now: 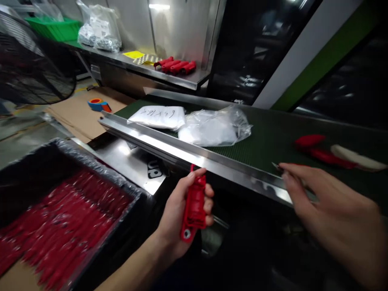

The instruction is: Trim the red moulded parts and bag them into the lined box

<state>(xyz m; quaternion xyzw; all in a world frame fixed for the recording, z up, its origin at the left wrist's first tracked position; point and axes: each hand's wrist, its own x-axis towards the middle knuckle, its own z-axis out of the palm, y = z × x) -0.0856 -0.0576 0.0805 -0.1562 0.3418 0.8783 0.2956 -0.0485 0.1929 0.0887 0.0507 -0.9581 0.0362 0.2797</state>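
My left hand (176,214) is closed around a red plastic molded part (195,202), held upright with its ribbed hollow side facing me. A ring or insert shows in the hole at its lower end. To the right, my right hand (327,210) pinches a small tool with a pointed metal tip (275,165) over the near rail of the conveyor; the fingers hide most of it. Beyond that hand, red parts (321,151) and a cream-coloured piece (359,157) lie on the green belt (263,141), blurred.
A black-lined bin (133,198) full of wrapped red pieces stands at left. White plastic packages (157,117) rest on the belt behind its metal rail (169,145). Tape (98,105) lies on cardboard (72,113). Several red parts (176,66) sit on the back shelf; a fan (33,60) is left.
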